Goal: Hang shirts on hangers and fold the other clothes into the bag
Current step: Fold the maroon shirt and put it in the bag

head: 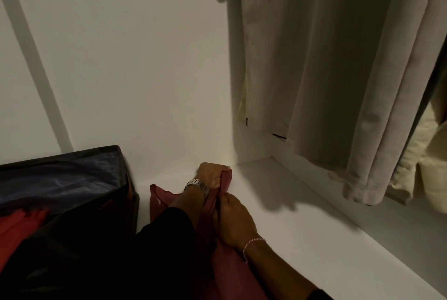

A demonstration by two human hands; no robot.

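On the white shelf [302,239] beside the open bag [72,178], the left hand [212,176] and right hand [233,222] both pinch the maroon garment [227,270]; each grip should keep its edge taut so the fold lies flat.

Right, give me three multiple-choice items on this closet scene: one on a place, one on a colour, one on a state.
1. Where is the dark bag?
A. left of the hands
B. on the hanging rail
C. right of the pale shirts

2. What colour is the garment being handled?
A. bright green
B. dusty pink
C. white

3. What is the left hand doing?
A. lying flat and open
B. gripping the garment
C. holding a hanger

Answers: 1 A, it sits at the left edge on the white shelf. 2 B, the cloth is pink. 3 B, its fingers curl round the cloth; the right hand pinches it too.
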